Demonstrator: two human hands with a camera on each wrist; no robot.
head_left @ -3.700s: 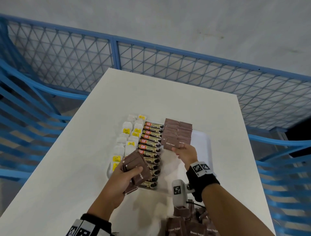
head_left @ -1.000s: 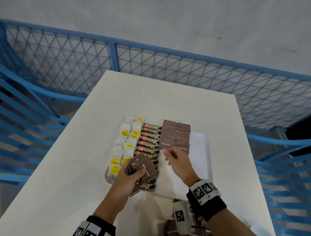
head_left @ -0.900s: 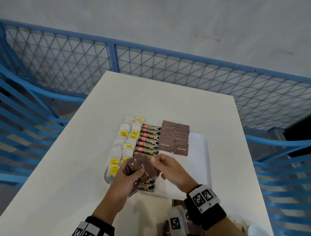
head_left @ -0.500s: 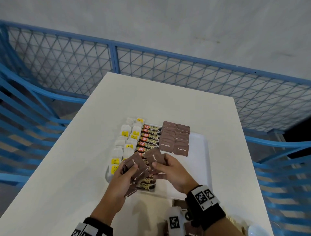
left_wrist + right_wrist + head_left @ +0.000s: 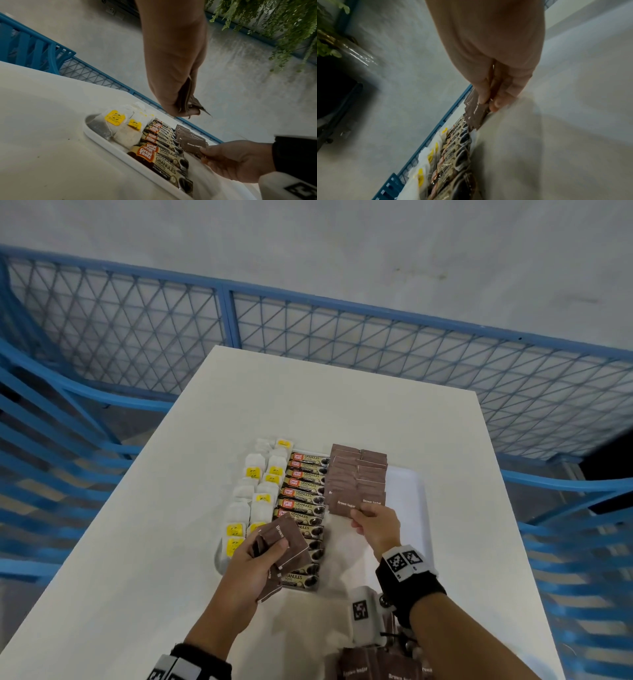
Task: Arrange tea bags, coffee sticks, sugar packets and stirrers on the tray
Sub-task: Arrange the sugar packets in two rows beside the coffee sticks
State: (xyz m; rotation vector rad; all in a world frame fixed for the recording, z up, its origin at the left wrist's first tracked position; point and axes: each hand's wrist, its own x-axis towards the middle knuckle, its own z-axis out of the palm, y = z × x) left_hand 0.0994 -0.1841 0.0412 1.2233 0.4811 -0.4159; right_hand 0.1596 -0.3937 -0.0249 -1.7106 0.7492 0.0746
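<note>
A white tray [image 5: 416,508] on the white table holds tea bags [image 5: 255,474] with yellow tags on the left, a column of coffee sticks [image 5: 305,494] in the middle and overlapping brown sugar packets [image 5: 356,474] to their right. My right hand [image 5: 375,520] pinches one brown sugar packet [image 5: 371,501] at the near end of the sugar rows; the pinch also shows in the right wrist view [image 5: 489,102]. Above the near coffee sticks, my left hand [image 5: 255,563] grips a fanned stack of brown sugar packets [image 5: 286,542]. No stirrers are visible.
More brown sugar packets [image 5: 380,667] lie in a pile at the table's near edge under my right forearm. The tray's right part [image 5: 407,542] is bare white. A blue mesh fence [image 5: 342,337] surrounds the table on the far and both sides.
My right hand drew one packet off the stack in my left hand and carried it forward and right to the near end of the sugar rows. The left hand stayed over the coffee sticks.
</note>
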